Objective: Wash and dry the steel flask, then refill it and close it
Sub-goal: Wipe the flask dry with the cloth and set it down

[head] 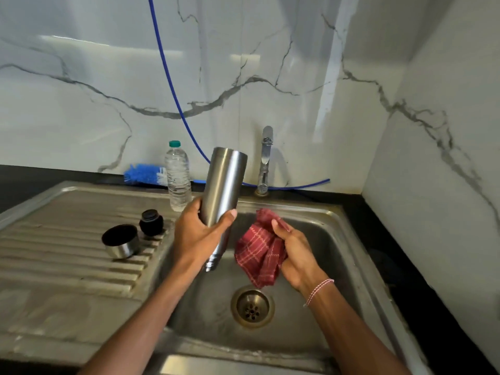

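My left hand [201, 234] grips the steel flask [224, 185] around its lower body, holding it upside down over the sink basin [338, 239] with its open neck pointing down. Just to the right of the flask, my right hand [293, 251] holds a bunched red checked cloth [259, 253], apart from the metal. The flask's steel cup cap [120, 241] lies on the ribbed drainboard [54, 239] with the black inner stopper [151, 221] beside it. A clear plastic water bottle [177, 177] with a green cap stands at the back of the drainboard.
The tap [265, 161] rises behind the basin, with no water running. A blue brush [143, 174] lies against the marble wall, and a blue hose [173, 90] hangs down it. The drain [252, 306] sits below the cloth. A black counter surrounds the sink.
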